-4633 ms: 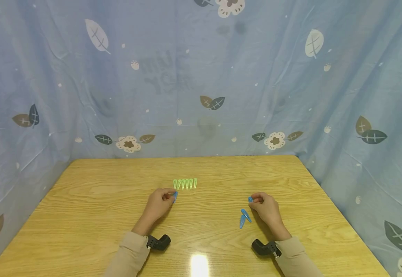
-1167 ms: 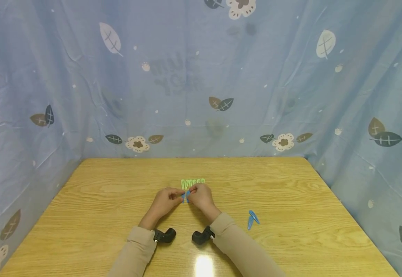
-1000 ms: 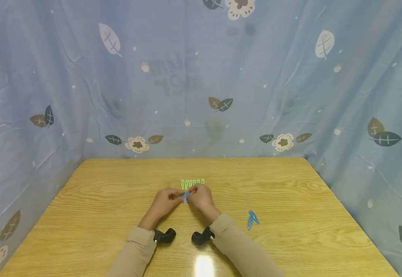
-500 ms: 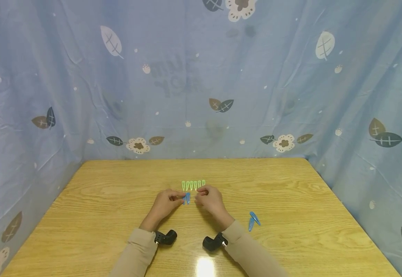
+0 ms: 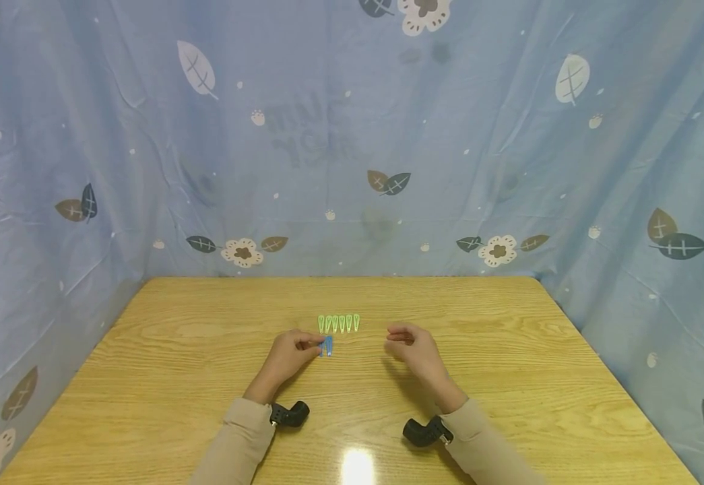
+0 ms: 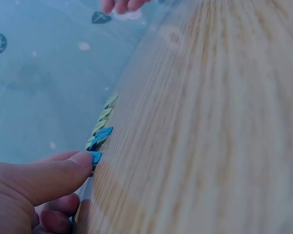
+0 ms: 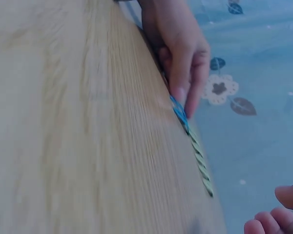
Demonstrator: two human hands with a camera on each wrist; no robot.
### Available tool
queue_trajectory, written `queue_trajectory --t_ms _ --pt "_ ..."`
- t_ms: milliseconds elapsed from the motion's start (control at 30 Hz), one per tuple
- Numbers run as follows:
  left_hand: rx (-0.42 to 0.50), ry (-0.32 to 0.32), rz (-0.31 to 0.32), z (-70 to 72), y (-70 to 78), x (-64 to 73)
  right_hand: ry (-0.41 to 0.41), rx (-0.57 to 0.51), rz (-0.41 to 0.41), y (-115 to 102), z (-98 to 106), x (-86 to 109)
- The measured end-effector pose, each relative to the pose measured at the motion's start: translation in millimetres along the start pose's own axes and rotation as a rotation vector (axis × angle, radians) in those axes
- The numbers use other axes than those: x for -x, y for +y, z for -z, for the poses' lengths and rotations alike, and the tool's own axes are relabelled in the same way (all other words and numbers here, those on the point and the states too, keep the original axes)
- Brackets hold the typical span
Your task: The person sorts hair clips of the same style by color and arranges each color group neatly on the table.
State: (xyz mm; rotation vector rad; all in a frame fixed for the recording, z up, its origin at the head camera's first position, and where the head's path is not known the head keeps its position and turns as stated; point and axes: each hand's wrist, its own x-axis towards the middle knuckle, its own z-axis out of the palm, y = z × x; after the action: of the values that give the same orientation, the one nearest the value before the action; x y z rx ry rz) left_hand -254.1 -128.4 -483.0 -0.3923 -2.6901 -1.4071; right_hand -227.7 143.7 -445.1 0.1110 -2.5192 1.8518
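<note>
My left hand [image 5: 288, 355] rests at the middle of the table and pinches a blue snap hair clip [image 6: 96, 157] between thumb and fingers. Close beside that clip, on its right, lies a second blue hair clip [image 5: 330, 345]. Just behind both is a row of several light green hair clips [image 5: 335, 324], all pointing toward me. To the right of the row my right hand [image 5: 417, 350] hovers over the table, fingers loosely bent and holding nothing. The two loose blue clips at the right are hidden behind my right hand and wrist.
The wooden table [image 5: 206, 316] ends at a blue patterned curtain [image 5: 352, 135], which closes off the back and both sides. A black wrist camera [image 5: 291, 414] sits on my left wrist, and another black camera [image 5: 424, 431] on my right.
My right hand has brought a blue clip from the right to beside the left hand's clip, let it go, and moved back rightward, empty. Lately the left hand has stayed in place.
</note>
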Motion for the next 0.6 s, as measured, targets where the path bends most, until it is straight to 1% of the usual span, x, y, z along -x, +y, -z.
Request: queue_trajectory --t_ms 167,367,500,600 --pt "-0.001 -0.003 0.000 -0.1 0.6 0.4 0.012 0.032 -0.012 2.4 22.0 8.9" --pt "-0.002 -0.005 0.002 0.4 2.1 0.6 0.001 0.056 0.005 6.3 47.3 21.0" --pt "-0.002 -0.004 0.000 0.9 2.7 0.9 0.010 0.066 -0.004 12.2 60.3 29.9" --pt "-0.007 -0.002 -0.004 0.3 1.5 1.1 0.020 0.078 0.007 17.7 67.5 36.2"
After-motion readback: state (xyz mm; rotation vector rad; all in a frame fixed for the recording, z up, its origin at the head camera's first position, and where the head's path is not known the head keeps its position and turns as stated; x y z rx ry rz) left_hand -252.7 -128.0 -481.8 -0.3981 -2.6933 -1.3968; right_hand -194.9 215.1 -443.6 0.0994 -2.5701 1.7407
